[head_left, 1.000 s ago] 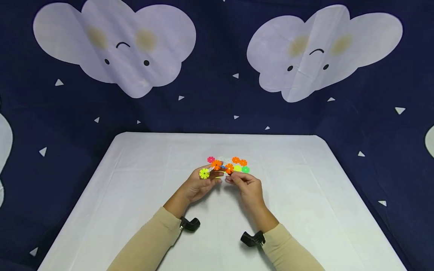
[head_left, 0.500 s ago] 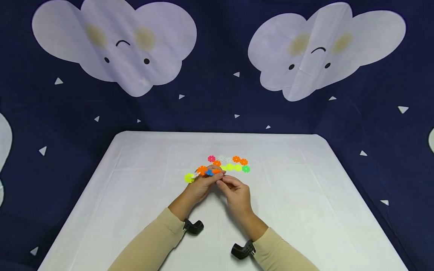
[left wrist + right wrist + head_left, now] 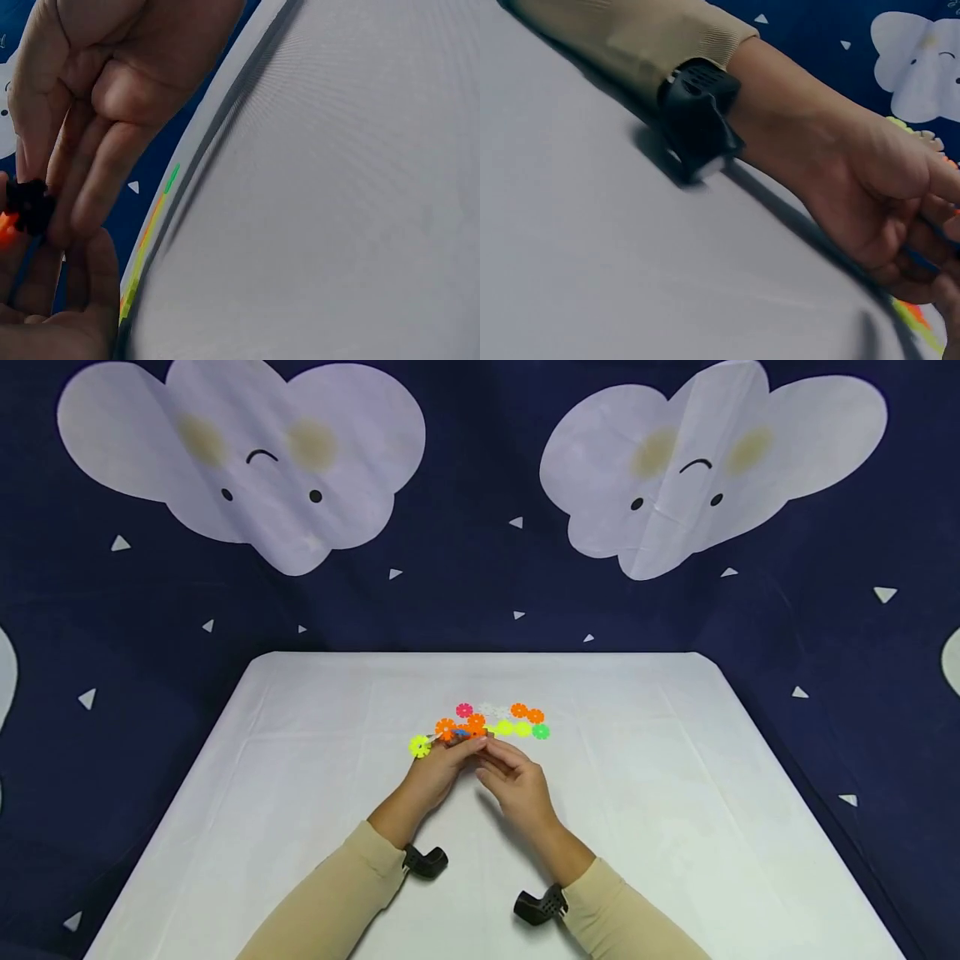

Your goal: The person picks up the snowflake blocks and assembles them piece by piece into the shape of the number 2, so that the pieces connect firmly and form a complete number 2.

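Observation:
In the head view my left hand (image 3: 438, 772) grips a joined chain of notched plastic snowflake discs above the table's middle. The chain has a yellow disc (image 3: 419, 747) at its left end, then white, an orange disc (image 3: 446, 729), blue and more orange toward the fingertips. My right hand (image 3: 522, 787) meets it from the right, fingertips against the left fingertips. In the left wrist view the right hand comes from above and pinches a small black disc (image 3: 31, 206) beside an orange disc (image 3: 7, 225). Fingers hide part of the chain.
Loose discs lie just beyond the hands on the white table (image 3: 637, 810): a pink disc (image 3: 464, 710), white ones, orange discs (image 3: 519, 710), yellow discs (image 3: 522, 729) and a green disc (image 3: 541, 732). A dark blue cloud-printed cloth (image 3: 480, 585) hangs behind.
Both hands have shifted left and the right fingertips have closed in on the left ones. The chain has turned and moved left, uncovering the yellow discs and an orange disc on the table.

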`<state>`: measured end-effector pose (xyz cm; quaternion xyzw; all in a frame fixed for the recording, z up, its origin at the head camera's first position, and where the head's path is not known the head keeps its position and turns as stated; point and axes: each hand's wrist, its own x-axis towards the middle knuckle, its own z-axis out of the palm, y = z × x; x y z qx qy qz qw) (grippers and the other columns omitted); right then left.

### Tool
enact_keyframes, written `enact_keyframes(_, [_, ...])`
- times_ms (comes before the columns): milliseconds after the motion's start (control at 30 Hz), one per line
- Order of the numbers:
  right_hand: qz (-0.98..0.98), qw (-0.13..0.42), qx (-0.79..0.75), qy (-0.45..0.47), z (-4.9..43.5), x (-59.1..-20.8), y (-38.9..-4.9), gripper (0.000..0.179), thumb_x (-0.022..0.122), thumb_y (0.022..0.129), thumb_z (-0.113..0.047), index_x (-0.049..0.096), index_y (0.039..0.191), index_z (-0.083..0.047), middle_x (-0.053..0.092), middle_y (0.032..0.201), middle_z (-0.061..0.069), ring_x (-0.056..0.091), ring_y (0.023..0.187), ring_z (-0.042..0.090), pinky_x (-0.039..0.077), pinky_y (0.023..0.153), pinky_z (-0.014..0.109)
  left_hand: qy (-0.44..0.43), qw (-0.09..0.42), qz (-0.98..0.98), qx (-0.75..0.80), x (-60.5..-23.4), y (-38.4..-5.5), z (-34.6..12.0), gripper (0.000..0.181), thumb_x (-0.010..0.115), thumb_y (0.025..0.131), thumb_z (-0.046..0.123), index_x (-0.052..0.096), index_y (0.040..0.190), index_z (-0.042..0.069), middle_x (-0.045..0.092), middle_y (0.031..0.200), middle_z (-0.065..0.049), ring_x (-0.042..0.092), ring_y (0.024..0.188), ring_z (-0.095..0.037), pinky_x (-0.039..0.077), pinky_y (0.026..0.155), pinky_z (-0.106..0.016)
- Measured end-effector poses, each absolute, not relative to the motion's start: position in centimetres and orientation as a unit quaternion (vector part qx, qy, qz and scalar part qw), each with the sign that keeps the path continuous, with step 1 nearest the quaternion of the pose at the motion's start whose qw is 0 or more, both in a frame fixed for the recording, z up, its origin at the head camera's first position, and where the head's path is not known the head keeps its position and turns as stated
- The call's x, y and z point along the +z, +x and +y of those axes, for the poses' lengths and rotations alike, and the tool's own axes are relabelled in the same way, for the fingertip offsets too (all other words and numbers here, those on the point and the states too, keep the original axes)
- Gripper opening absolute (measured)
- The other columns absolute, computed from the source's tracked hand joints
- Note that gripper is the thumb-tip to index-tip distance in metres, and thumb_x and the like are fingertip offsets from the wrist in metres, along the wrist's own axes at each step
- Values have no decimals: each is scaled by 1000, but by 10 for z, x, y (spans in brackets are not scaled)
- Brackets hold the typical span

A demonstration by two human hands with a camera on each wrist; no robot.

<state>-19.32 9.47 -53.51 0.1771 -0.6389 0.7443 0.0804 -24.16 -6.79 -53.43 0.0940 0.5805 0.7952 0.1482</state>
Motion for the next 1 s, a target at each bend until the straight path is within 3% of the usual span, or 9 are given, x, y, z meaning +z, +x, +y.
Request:
enact_keyframes(100, [-684,87,698,196,99,-531,-196,39,68,92,20,61,131,20,59,138,30,61,124,46,52,101,38,73,139,568,808,-535,-243,-68,31,67,105,13,70,125,-11,74,120,-14,68,114,-24,51,104,-37])
enact_keyframes(200, [-745,135,627,183,107,-527,-203,27,73,94,10,71,122,13,69,124,23,70,110,39,58,92,35,59,136,552,820,-535,-243,-68,30,66,105,11,70,123,-13,74,119,-16,71,108,-24,53,102,-39])
enact_keyframes(267, [-782,180,573,163,118,-527,-212,21,75,95,5,74,115,10,72,114,20,74,97,35,61,84,36,55,131,535,833,-535,-245,-69,28,67,105,10,70,121,-13,73,121,-21,73,104,-25,54,100,-41])
enact_keyframes(367, [-845,238,470,90,141,-530,-228,22,77,93,-2,75,111,9,71,107,19,69,91,35,58,83,40,56,125,511,848,-534,-246,-69,24,67,105,7,70,118,-13,65,127,-34,74,103,-31,55,99,-45])
enact_keyframes(467, [-899,215,382,8,164,-536,-242,38,79,94,-13,70,122,10,63,116,25,56,105,42,47,91,49,67,129,498,855,-534,-248,-70,21,68,104,6,71,116,-12,58,131,-41,69,111,-44,55,99,-49])
enact_keyframes(567, [-931,154,331,-12,176,-539,-251,53,80,96,-26,65,132,10,55,123,27,45,111,42,41,92,51,72,130,499,854,-533,-248,-71,20,67,104,5,73,115,-11,65,122,-37,59,118,-57,54,100,-50])
enact_keyframes(633, [-941,138,309,2,178,-541,-256,52,79,97,-28,67,131,10,54,123,25,44,109,41,40,91,50,72,130,498,854,-532,-248,-71,20,66,105,5,74,115,-10,70,115,-32,58,119,-58,54,100,-50])
enact_keyframes(833, [-932,136,331,46,176,-542,-257,34,80,97,-17,74,123,4,62,115,19,53,105,37,46,90,47,54,133,463,875,-533,-247,-70,11,66,104,0,74,100,-5,55,132,-45,70,109,-44,54,99,-51])
enact_keyframes(1000, [-905,165,380,92,175,-541,-248,21,81,94,-4,77,114,0,73,101,11,68,90,27,57,79,41,44,113,448,886,-535,-247,-71,10,65,104,-1,73,103,-7,54,133,-45,75,98,-31,56,96,-50])
